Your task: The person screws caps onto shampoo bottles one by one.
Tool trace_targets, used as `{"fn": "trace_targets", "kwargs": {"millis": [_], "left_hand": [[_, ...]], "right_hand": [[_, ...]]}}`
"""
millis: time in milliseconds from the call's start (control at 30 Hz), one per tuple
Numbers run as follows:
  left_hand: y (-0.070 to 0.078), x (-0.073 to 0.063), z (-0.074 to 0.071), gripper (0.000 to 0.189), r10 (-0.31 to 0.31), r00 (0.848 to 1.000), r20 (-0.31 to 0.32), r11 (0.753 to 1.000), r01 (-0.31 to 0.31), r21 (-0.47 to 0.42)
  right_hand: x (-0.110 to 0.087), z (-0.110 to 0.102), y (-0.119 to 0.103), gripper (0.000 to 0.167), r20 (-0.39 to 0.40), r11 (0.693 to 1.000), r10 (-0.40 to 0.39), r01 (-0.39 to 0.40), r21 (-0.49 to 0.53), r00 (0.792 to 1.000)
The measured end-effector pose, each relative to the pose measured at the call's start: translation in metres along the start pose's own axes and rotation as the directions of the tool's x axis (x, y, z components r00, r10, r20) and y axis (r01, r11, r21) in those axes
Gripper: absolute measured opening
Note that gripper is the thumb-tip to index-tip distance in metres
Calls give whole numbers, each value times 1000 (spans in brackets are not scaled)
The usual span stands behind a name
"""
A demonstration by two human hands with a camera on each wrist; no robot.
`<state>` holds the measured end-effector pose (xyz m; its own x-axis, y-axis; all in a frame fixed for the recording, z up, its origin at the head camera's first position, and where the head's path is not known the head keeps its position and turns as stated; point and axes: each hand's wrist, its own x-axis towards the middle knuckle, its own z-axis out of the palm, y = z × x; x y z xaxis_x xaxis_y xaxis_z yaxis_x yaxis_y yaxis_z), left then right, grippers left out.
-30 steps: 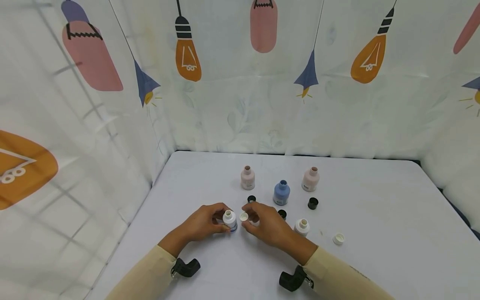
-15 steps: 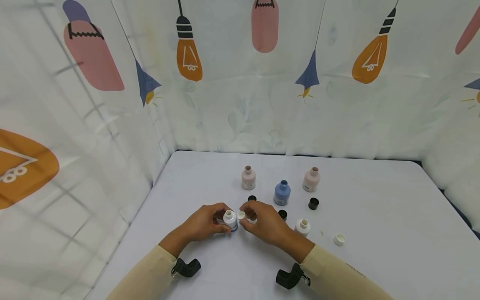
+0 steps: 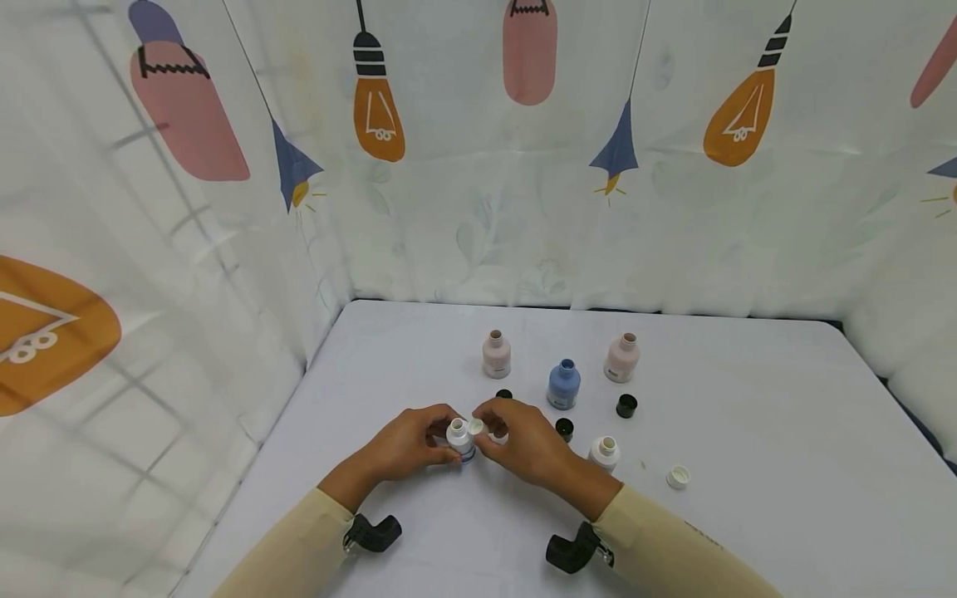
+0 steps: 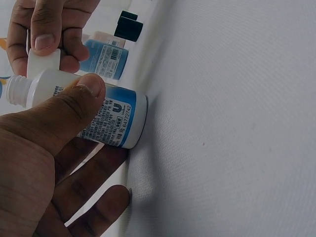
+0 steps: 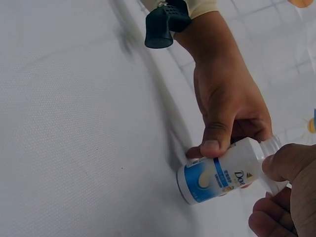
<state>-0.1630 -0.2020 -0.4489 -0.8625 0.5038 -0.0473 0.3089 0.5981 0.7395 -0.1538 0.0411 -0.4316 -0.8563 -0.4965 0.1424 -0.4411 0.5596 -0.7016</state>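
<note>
My left hand [image 3: 411, 440] grips a small white bottle [image 3: 459, 438] with a blue band, holding it upright on the table with its threaded neck uncovered. In the left wrist view, the thumb presses along the printed label of that bottle [image 4: 116, 116]. My right hand [image 3: 523, 444] pinches a white cap [image 3: 476, 427] between thumb and fingers, right beside the bottle's shoulder. Seen from the right wrist, the bottle [image 5: 217, 173] shows its front label, and the right thumb covers part of the cap [image 5: 274, 183].
Behind the hands stand two pink bottles [image 3: 497, 355] [image 3: 621, 359] and a blue bottle [image 3: 564, 385], all uncapped. Black caps [image 3: 626, 405] lie among them. Another uncapped white bottle [image 3: 604, 453] is near my right wrist, with a white cap [image 3: 678, 477] to its right. Patterned curtains surround the white table [image 3: 748, 432].
My right hand has moved left with the white cap, closing the gap to the bottle. The left hand and its bottle have stayed nearly still.
</note>
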Motion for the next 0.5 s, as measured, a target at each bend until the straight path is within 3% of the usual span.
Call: {"fn": "trace_targets", "kwargs": {"millis": [500], "left_hand": [[-2, 0, 1, 39, 14, 1000, -4, 1000, -14, 7]], "right_hand": [[3, -2, -5, 30, 14, 1000, -25, 25, 10, 1000]]}}
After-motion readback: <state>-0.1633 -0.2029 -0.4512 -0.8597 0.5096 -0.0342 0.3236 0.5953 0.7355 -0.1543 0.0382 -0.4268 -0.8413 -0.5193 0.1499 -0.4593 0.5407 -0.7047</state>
